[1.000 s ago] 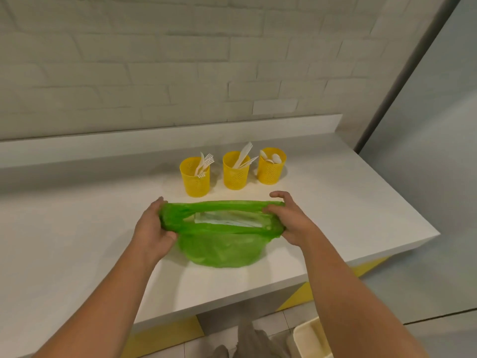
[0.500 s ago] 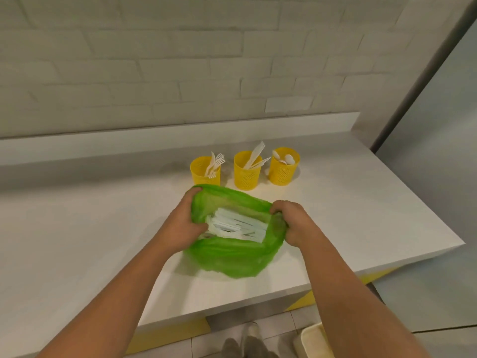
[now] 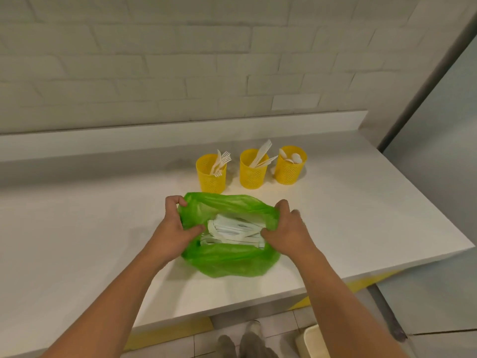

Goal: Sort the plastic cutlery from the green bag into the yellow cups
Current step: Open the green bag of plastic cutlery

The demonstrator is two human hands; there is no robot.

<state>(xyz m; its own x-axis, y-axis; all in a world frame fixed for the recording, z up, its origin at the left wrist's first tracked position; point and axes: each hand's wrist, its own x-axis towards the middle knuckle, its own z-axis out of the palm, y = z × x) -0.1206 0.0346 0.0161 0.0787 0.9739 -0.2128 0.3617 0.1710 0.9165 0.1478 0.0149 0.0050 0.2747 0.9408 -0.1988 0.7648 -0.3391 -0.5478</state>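
Person's left hand gripped the left rim of the green bag, fingers curled over the edge and thumb pressed on the plastic at the mouth. The bag sat on the white table near the front edge, mouth pulled wide. Inside lay a pile of white plastic cutlery, mostly lengthwise; kinds not clear. The right hand clamped the right rim, fingers bunched on the plastic. Just behind the bag stood three yellow mesh cups, upright in a row. The left cup held forks, the middle cup knives, the right cup spoons. A white brick wall ran behind the table. Below the table edge were shoes and a cream bin.
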